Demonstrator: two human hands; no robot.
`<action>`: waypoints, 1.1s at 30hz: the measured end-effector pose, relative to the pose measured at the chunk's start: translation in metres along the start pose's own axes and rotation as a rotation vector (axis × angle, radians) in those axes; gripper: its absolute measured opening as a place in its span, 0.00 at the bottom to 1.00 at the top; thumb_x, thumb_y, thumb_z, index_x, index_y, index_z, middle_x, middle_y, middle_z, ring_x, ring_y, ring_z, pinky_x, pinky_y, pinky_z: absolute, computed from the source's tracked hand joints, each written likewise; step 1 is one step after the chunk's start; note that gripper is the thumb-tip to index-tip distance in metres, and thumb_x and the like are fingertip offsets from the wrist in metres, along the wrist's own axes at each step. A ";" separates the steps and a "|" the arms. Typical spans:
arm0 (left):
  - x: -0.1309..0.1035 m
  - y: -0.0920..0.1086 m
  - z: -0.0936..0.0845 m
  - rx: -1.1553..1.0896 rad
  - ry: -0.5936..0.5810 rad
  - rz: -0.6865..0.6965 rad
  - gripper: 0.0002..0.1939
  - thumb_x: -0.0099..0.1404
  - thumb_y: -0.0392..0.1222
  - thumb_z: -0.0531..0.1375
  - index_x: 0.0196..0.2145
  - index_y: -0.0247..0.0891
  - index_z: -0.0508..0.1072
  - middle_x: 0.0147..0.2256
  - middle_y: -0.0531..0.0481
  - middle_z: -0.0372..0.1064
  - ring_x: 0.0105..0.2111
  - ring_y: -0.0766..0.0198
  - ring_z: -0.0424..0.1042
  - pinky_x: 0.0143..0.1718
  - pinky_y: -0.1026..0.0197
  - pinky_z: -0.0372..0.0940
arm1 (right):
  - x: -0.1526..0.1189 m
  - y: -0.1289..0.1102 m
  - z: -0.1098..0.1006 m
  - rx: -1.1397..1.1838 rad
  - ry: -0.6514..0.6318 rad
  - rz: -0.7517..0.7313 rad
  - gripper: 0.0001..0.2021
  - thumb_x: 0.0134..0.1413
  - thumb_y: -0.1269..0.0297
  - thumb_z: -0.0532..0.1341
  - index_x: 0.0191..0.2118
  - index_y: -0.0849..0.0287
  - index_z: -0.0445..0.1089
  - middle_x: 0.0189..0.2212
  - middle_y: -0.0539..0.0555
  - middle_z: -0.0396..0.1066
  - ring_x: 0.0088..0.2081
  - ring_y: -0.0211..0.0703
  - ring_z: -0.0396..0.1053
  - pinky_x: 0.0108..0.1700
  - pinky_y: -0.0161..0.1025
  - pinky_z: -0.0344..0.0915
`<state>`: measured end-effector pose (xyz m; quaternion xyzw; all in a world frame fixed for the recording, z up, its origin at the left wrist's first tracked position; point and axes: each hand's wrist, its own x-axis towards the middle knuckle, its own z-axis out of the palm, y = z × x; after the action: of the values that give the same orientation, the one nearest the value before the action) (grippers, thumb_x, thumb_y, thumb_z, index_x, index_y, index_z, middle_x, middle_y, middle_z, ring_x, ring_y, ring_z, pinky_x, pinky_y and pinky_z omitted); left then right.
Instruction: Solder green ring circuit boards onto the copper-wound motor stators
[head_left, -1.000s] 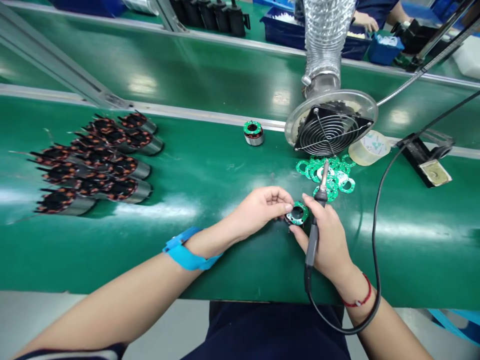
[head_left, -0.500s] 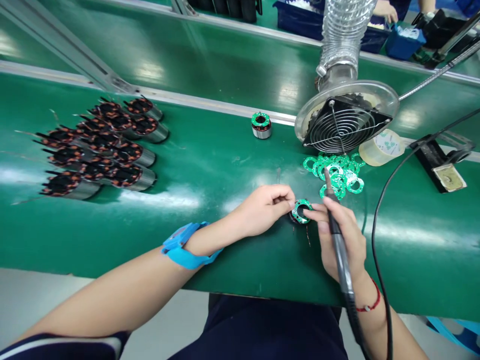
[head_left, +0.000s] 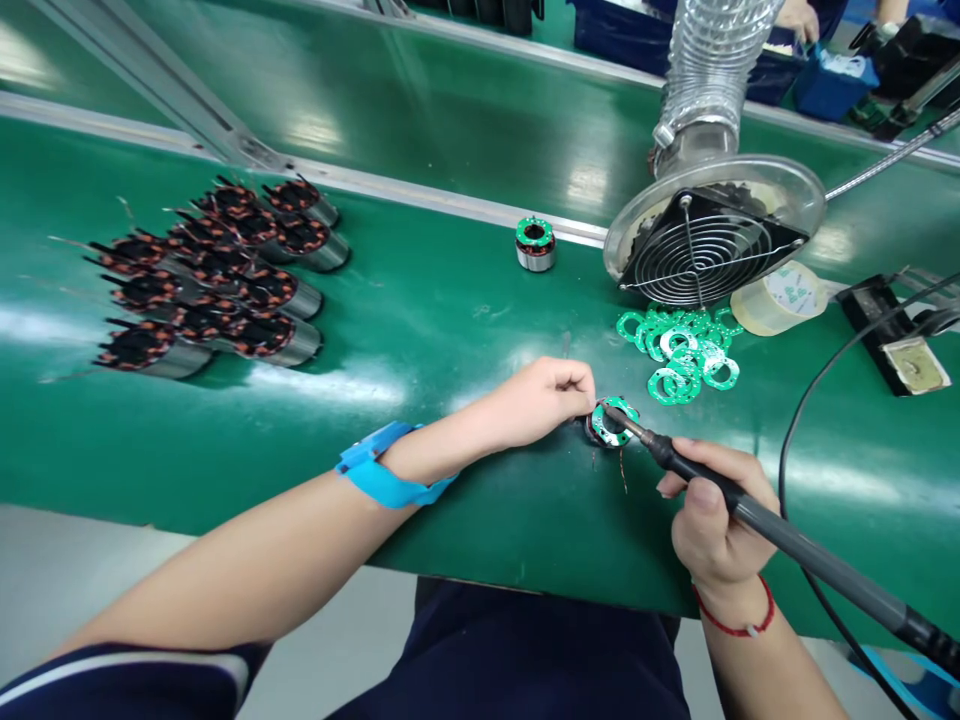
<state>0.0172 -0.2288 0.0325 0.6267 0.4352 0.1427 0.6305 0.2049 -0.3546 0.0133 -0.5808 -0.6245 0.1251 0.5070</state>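
Observation:
In my right hand (head_left: 727,515) is a soldering iron (head_left: 795,540), its fingers wrapped round the dark handle. The iron's tip meets the green ring-shaped circuit board (head_left: 628,408) on top of a motor stator (head_left: 596,432), near the inner edge of the ring. My left hand (head_left: 551,400) is closed in a pinch at the stator's left side; what lies between its fingertips is hidden. Thin copper wire ends (head_left: 623,470) stick out from the stator's near side onto the green bench.
Loose green ring boards (head_left: 679,350) lie in a pile beyond the stator, under a fume extractor fan (head_left: 701,250). A tape roll (head_left: 776,298) and an iron stand (head_left: 885,335) are right. Another board-topped stator (head_left: 535,245) stands behind; several bare stators (head_left: 214,275) fill the left.
My right hand has drawn back from the stator and tilted the soldering iron down, bringing its tip onto the ring board. My left hand stays pinched beside the stator.

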 end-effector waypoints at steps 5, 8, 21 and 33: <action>0.001 0.003 0.001 0.013 0.007 -0.023 0.05 0.54 0.36 0.56 0.21 0.36 0.66 0.18 0.58 0.59 0.20 0.70 0.56 0.24 0.66 0.51 | 0.000 -0.001 0.003 0.109 0.049 -0.028 0.11 0.63 0.59 0.59 0.46 0.56 0.73 0.26 0.49 0.75 0.24 0.41 0.75 0.27 0.40 0.74; 0.001 0.004 0.002 0.018 0.011 -0.018 0.05 0.53 0.36 0.55 0.21 0.36 0.66 0.18 0.58 0.59 0.21 0.70 0.56 0.25 0.66 0.51 | 0.006 -0.002 0.009 0.166 0.028 0.014 0.18 0.65 0.65 0.57 0.59 0.53 0.65 0.37 0.52 0.79 0.32 0.43 0.79 0.34 0.43 0.77; 0.001 -0.002 0.005 0.030 0.055 0.053 0.02 0.58 0.34 0.53 0.30 0.37 0.65 0.24 0.57 0.61 0.26 0.67 0.61 0.30 0.64 0.57 | 0.025 0.006 0.018 -0.155 -0.402 -0.052 0.28 0.59 0.68 0.61 0.63 0.51 0.56 0.52 0.59 0.72 0.54 0.53 0.70 0.54 0.55 0.71; -0.012 -0.005 0.007 0.454 0.156 0.400 0.09 0.66 0.31 0.52 0.31 0.37 0.71 0.32 0.50 0.67 0.35 0.63 0.66 0.38 0.61 0.59 | 0.018 0.013 0.013 -0.188 -0.270 -0.054 0.29 0.60 0.65 0.63 0.64 0.53 0.55 0.52 0.60 0.73 0.50 0.51 0.74 0.50 0.52 0.74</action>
<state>0.0134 -0.2435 0.0313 0.8118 0.3711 0.2107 0.3987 0.2056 -0.3300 0.0060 -0.5865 -0.7114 0.1294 0.3651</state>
